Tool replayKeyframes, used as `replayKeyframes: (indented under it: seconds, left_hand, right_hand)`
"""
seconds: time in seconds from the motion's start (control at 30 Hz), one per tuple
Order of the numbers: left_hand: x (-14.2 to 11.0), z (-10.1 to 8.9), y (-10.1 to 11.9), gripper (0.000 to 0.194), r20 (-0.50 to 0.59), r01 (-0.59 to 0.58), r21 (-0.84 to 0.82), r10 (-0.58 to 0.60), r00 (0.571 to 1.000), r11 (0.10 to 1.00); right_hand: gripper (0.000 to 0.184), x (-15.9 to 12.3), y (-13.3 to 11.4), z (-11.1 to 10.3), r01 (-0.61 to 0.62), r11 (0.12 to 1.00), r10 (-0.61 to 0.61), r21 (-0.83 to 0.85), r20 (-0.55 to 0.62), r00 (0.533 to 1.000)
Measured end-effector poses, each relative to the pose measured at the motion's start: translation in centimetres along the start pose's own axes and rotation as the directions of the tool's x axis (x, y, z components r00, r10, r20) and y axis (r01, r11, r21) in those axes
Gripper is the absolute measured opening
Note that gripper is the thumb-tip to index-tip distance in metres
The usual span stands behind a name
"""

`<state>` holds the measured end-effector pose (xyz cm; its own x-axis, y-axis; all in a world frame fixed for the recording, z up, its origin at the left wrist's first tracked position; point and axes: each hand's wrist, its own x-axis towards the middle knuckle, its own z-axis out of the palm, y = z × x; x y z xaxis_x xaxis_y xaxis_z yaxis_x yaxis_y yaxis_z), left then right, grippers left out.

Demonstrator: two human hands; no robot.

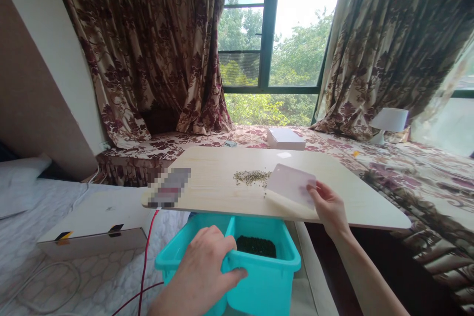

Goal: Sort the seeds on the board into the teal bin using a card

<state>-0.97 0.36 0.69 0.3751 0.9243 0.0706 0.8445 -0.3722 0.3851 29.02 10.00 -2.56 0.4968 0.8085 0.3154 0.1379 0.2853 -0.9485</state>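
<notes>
My left hand (207, 266) is closed over the near rim of a turquoise two-compartment bin (264, 284). Dark green grains (256, 246) lie in the bin's right compartment; what shows of the left one is bare plastic. In my right hand (328, 205) is a thin translucent white plastic scraper (291, 185), pinched at its right edge and tilted over the wooden tabletop (211, 165). Just left of the scraper, a loose patch of small greenish grains (250, 177) is spread on the board, touching or very near the scraper's left edge.
A pixelated flat object (169, 187) with a red cable (148, 247) lies at the board's left end. A white box (99, 217) rests on the bed at left. Behind the board are another white box (286, 138) and a lamp (389, 121) on the patterned window ledge.
</notes>
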Motion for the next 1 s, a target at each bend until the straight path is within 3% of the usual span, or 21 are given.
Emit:
replayKeyframes:
  seconds: [0.2, 0.43, 0.7, 0.77, 0.9, 1.0]
  left_hand:
    - [0.3, 0.4, 0.8, 0.018, -0.014, -0.076, -0.05, 0.075, 0.997, 0.996]
    - [0.3, 0.4, 0.7, 0.019, -0.016, -0.071, -0.066, 0.07, 0.997, 0.995]
    - [0.4, 0.4, 0.7, 0.017, -0.033, -0.079, -0.063, 0.077, 0.996, 0.995]
    - [0.3, 0.5, 0.7, 0.018, -0.035, -0.081, -0.052, 0.079, 0.996, 0.995]
    - [0.5, 1.1, 1.3, 0.023, -0.014, -0.138, -0.007, 0.137, 0.99, 0.99]
    - [1.0, 1.9, 2.4, 0.03, 0.041, -0.207, 0.059, 0.205, 0.978, 0.976]
  right_hand:
    - [0.041, 0.0, 0.3, 0.2, -0.002, 0.998, 0.005, -0.069, 0.034, 0.999]
    - [0.041, -0.9, -0.5, 0.5, -0.046, 0.997, 0.054, -0.066, 0.139, 0.989]
    - [0.038, -2.0, -2.0, -0.1, -0.203, 0.979, 0.185, 0.008, 0.371, 0.91]
    - [0.038, -2.0, -2.2, -0.4, -0.188, 0.982, 0.177, 0.001, 0.336, 0.925]
    - [0.037, -1.0, -2.1, -1.6, -0.104, 0.994, 0.102, 0.022, 0.079, 0.992]
    - [0.035, -0.2, -2.0, -2.7, -0.067, 0.998, 0.067, 0.002, -0.026, 0.997]
